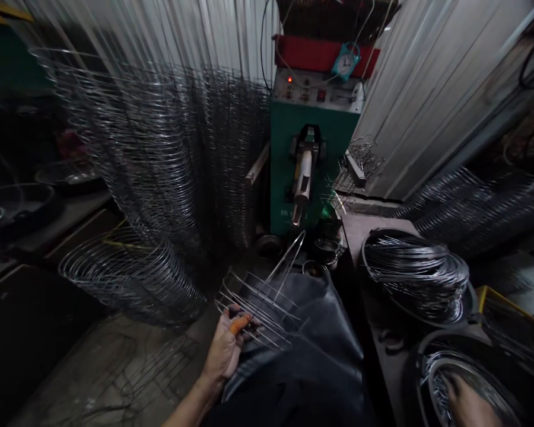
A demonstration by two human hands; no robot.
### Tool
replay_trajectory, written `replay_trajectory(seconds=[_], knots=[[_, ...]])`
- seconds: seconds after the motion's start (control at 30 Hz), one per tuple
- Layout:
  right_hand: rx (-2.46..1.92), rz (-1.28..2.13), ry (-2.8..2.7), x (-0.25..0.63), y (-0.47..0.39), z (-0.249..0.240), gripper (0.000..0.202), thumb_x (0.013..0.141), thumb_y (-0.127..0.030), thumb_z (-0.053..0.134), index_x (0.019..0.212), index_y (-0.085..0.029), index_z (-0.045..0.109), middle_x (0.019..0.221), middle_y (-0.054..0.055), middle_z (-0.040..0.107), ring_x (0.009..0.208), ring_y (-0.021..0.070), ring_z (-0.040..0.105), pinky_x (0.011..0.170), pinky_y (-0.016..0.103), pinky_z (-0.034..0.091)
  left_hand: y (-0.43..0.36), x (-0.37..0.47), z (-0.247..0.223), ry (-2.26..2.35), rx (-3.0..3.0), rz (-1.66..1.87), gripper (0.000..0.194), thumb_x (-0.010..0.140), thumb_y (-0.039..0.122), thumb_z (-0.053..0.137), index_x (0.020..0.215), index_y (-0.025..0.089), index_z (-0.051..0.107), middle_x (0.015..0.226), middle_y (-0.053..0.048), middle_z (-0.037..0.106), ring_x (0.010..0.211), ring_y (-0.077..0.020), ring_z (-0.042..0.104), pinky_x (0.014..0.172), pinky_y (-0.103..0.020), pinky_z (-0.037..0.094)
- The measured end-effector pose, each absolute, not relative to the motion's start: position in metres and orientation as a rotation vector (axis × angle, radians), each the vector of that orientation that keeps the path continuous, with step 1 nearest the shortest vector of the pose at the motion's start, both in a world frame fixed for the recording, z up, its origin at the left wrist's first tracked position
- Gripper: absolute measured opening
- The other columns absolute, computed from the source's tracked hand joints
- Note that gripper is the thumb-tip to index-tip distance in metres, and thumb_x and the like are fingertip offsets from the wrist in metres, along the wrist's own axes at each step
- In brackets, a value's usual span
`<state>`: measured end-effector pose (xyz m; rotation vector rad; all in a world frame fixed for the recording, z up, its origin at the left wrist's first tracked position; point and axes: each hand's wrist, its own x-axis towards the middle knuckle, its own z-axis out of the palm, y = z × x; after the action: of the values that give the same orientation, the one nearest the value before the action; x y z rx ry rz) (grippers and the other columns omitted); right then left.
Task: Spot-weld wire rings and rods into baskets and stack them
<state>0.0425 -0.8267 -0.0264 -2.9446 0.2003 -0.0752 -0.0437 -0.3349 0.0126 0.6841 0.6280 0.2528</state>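
My left hand [226,338], with an orange cover on a finger, is closed around the near edge of a wire rack [258,302]. This rack has several parallel rods and a long narrow wire loop reaching away toward the machine. It hangs above the dark apron over my lap. At the lower right my right hand [467,400] reaches into a metal bowl [434,370] of small shiny wire pieces. Its fingers are in shadow and blurred, so their grip is unclear. Straight ahead stands a green machine [280,178] with a pale electrode arm [303,172] pointing down.
Tall stacks of round wire frames [160,142] stand left of the machine. A low stack of wire frames [133,273] leans nearer me. On the right bench, a black basin [369,279] holds many wire rods. Loose wire racks [151,373] lie on the floor.
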Motion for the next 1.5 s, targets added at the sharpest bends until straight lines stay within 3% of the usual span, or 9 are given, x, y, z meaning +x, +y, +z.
replay_trajectory(seconds=[0.17, 0.4, 0.63, 0.77, 1.13, 1.5], knots=[[-2.45, 0.041, -0.422, 0.102, -0.663, 0.04, 0.028, 0.077, -0.045, 0.048, 0.081, -0.024, 0.065, 0.084, 0.008, 0.069, 0.077, 0.0261, 0.064, 0.069, 0.035, 0.047, -0.337, -0.025, 0.019, 0.533, 0.815, 0.259, 0.044, 0.063, 0.024, 0.073, 0.093, 0.023, 0.041, 0.076, 0.005, 0.059, 0.069, -0.0155, 0.062, 0.069, -0.038, 0.053], [-1.922, 0.291, -0.65, 0.165, -0.523, 0.066, 0.028, 0.076, -0.044, 0.057, 0.067, -0.018, 0.063, 0.059, 0.0, 0.059, 0.056, 0.0149, 0.051, 0.054, 0.025, 0.038, -0.345, -0.011, 0.011, 0.464, 0.835, 0.243, 0.048, 0.064, 0.03, 0.072, 0.099, 0.023, 0.04, 0.081, 0.004, 0.057, 0.069, -0.0144, 0.062, 0.068, -0.036, 0.053], [-1.693, 0.384, -0.506, 0.173, -0.502, 0.049, 0.037, 0.077, -0.051, 0.056, 0.063, -0.017, 0.057, 0.054, -0.002, 0.051, 0.051, 0.0115, 0.046, 0.051, 0.024, 0.036, -0.334, 0.001, 0.009, 0.493, 0.826, 0.23, 0.048, 0.064, 0.035, 0.072, 0.099, 0.023, 0.041, 0.076, 0.004, 0.057, 0.066, -0.0144, 0.061, 0.066, -0.034, 0.053], [-1.581, 0.356, -0.411, 0.174, -0.494, 0.032, 0.036, 0.078, -0.05, 0.056, 0.063, -0.018, 0.055, 0.054, -0.002, 0.049, 0.051, 0.011, 0.045, 0.052, 0.024, 0.037, -0.331, 0.01, 0.006, 0.479, 0.838, 0.229, 0.047, 0.064, 0.03, 0.073, 0.099, 0.024, 0.042, 0.075, 0.005, 0.057, 0.064, -0.0125, 0.059, 0.064, -0.031, 0.052], [-1.36, 0.402, -0.241, 0.195, -0.479, 0.014, 0.036, 0.071, -0.05, 0.065, 0.062, -0.017, 0.054, 0.055, -0.003, 0.048, 0.048, 0.0088, 0.043, 0.047, 0.022, 0.036, -0.317, 0.028, 0.016, 0.525, 0.814, 0.107, 0.052, 0.064, 0.036, 0.075, 0.102, 0.022, 0.042, 0.069, 0.005, 0.052, 0.06, -0.0121, 0.055, 0.06, -0.03, 0.051], [-1.291, 0.495, -0.104, 0.221, -0.47, 0.011, 0.037, 0.065, -0.05, 0.071, 0.065, -0.017, 0.053, 0.053, -0.004, 0.049, 0.043, 0.007, 0.041, 0.04, 0.019, 0.031, -0.306, 0.05, 0.021, 0.566, 0.783, 0.04, 0.058, 0.062, 0.028, 0.077, 0.108, 0.024, 0.042, 0.069, 0.006, 0.051, 0.059, -0.0097, 0.052, 0.06, -0.028, 0.051]])
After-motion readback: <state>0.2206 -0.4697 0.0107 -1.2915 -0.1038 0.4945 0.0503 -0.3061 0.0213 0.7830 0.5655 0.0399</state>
